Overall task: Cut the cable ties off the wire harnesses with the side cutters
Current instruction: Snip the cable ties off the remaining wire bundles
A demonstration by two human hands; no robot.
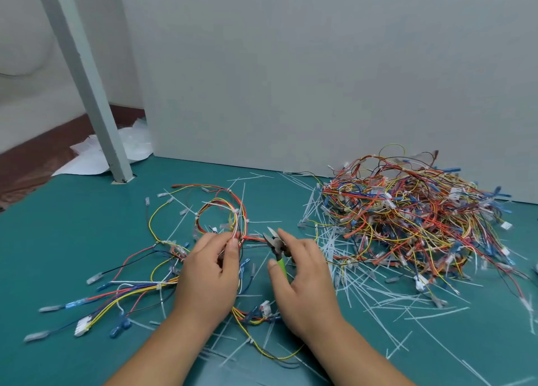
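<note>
A teal worktop (72,240) carries everything, backed by a pale grey panel (291,80). A grey post (84,80) stands at its far left, with crumpled white sheets (96,155) behind it. The left hand (209,272) has its fingers (233,251) pinching a looped wire harness (224,211). Just right of them, the right hand (305,278) curls its fingers (286,237) round the green-handled side cutters (276,247), whose tips are slightly parted. Farther right lie a tangled harness pile (407,211) and scattered cut cable ties (378,295).

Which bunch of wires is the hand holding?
The spread-out harness at the left, pinched by the left hand; the big tangled pile at the right lies untouched.
</note>
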